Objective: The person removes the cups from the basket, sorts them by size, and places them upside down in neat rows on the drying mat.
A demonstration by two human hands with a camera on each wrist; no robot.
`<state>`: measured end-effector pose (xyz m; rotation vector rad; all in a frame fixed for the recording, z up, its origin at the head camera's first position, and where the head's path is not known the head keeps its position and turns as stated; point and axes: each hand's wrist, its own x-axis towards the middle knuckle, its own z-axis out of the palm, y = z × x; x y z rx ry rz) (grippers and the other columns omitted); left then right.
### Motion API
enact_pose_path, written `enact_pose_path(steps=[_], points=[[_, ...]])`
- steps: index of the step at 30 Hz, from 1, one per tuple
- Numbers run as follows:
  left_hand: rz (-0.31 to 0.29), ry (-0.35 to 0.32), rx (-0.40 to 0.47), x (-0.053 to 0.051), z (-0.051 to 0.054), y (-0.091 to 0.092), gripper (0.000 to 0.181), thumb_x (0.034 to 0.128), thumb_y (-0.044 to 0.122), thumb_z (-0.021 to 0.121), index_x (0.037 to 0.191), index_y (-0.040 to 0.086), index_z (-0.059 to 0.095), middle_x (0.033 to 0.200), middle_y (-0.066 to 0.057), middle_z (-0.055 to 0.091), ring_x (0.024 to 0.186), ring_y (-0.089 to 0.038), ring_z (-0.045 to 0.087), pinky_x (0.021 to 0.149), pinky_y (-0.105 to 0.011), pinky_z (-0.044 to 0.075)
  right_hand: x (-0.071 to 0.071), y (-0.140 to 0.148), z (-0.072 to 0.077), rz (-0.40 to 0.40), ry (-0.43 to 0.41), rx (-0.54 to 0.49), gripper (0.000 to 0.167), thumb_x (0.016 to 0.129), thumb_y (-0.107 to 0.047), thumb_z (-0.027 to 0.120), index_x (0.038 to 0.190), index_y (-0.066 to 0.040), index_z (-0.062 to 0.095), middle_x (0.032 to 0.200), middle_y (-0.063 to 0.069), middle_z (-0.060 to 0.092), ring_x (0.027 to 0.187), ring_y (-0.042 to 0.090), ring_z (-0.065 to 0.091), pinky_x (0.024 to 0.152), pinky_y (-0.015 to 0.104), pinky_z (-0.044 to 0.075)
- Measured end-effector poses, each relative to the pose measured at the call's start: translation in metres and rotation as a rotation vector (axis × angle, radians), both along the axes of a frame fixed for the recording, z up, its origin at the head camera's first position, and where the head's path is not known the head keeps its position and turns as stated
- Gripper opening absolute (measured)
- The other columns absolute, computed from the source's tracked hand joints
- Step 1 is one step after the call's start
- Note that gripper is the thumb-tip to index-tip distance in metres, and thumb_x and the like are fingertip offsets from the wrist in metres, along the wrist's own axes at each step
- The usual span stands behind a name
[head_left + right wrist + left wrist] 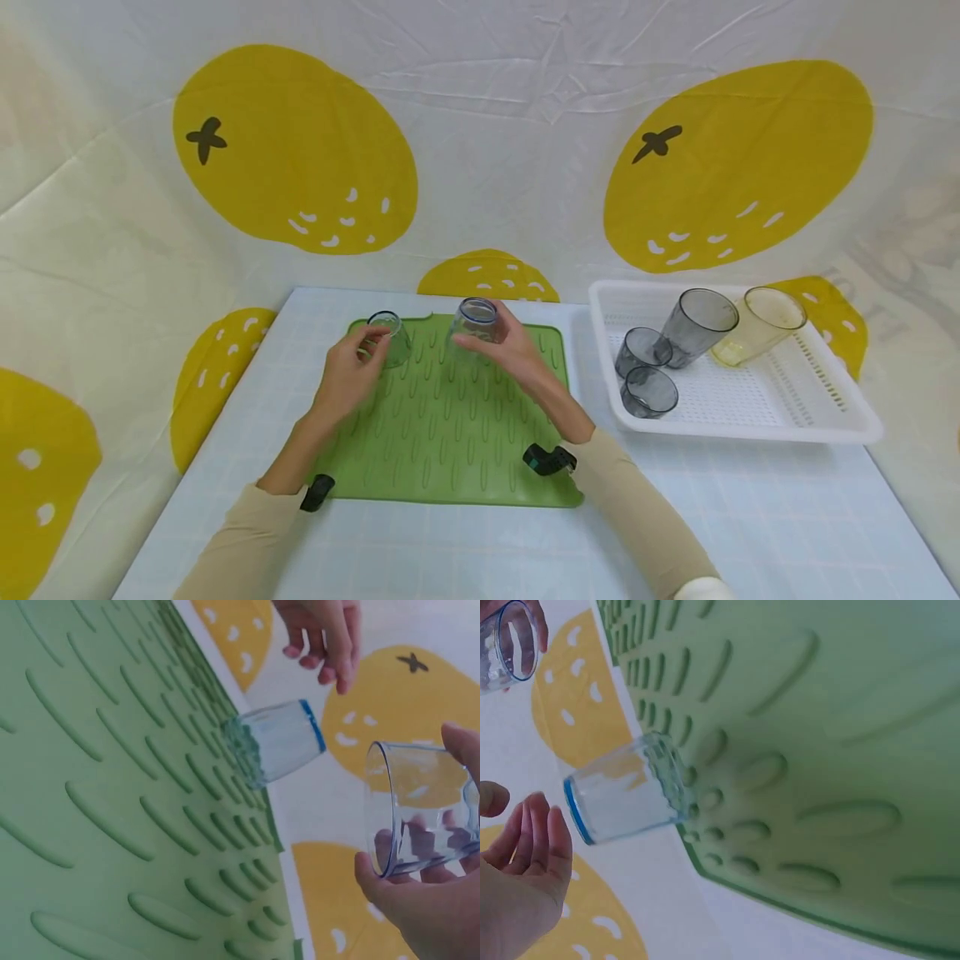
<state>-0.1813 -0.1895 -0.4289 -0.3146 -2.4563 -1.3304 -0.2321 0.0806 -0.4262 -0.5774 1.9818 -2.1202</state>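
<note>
A clear glass with a bluish end (397, 346) stands on the green ridged mat (450, 433) near its back left corner, blue end up. Beside its top is my left hand (351, 375), fingers loosely bent; both wrist views show a gap between this hand and the glass. My right hand (517, 348) grips a second clear glass (474, 323) around its side, above the back of the mat. In the right wrist view the held glass (420, 810) has its open rim turned toward the mat. Part of its far end lies outside that view.
To the right sits a white plastic basket (750, 429). It holds two short grey glasses (648, 392), a tall grey glass (697, 325) and a tall yellowish glass (761, 329). A fruit-printed curtain (510, 167) hangs behind the table (450, 550).
</note>
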Motion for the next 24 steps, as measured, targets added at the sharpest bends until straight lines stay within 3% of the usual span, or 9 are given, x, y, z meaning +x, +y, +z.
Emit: enact_pose_path(steps=[9,13,17,21,24], points=[[0.124,0.013,-0.013,-0.001,-0.01,-0.027,0.028,0.1055,0.01,0.056,0.126,-0.008,0.064,0.107,-0.021,0.065,0.092,-0.029,0.062,0.074,-0.012,0.042,-0.012,-0.012,-0.008,-0.028,0.011,-0.003,0.06,0.092,-0.006,0.077,0.145,-0.015,0.05,0.134,0.009,0.06,0.121,0.026,0.06,0.101,0.039,0.052],[0.156,-0.021,-0.043,-0.001,-0.016,-0.035,0.031,0.1061,0.008,0.054,0.131,-0.009,0.06,0.116,-0.025,0.061,0.101,-0.036,0.061,0.084,-0.027,0.046,-0.015,-0.016,-0.01,-0.048,0.027,0.018,0.062,0.093,-0.007,0.076,0.147,-0.016,0.049,0.134,0.009,0.06,0.12,0.026,0.06,0.1,0.04,0.053],[0.161,-0.12,-0.076,-0.001,-0.019,-0.044,0.037,0.1073,0.008,0.051,0.138,-0.013,0.053,0.128,-0.032,0.052,0.111,-0.043,0.055,0.092,-0.052,0.047,-0.019,-0.021,-0.013,-0.06,0.027,0.016,0.062,0.093,-0.008,0.077,0.148,-0.016,0.048,0.133,0.009,0.06,0.119,0.025,0.06,0.1,0.038,0.053],[0.147,-0.224,-0.129,-0.005,-0.026,-0.054,0.041,0.1085,0.008,0.046,0.142,-0.015,0.046,0.135,-0.035,0.046,0.118,-0.048,0.048,0.098,-0.06,0.043,-0.022,-0.026,-0.017,-0.054,0.028,-0.009,0.063,0.094,-0.006,0.075,0.149,-0.014,0.045,0.133,0.011,0.059,0.118,0.024,0.059,0.099,0.036,0.053],[0.124,-0.263,-0.169,-0.008,-0.031,-0.059,0.042,0.1083,0.007,0.045,0.143,-0.015,0.044,0.137,-0.037,0.045,0.121,-0.05,0.046,0.1,-0.063,0.041,-0.024,-0.029,-0.021,-0.048,0.036,-0.016,0.063,0.094,-0.004,0.074,0.149,-0.013,0.044,0.133,0.012,0.058,0.117,0.022,0.058,0.096,0.033,0.053]])
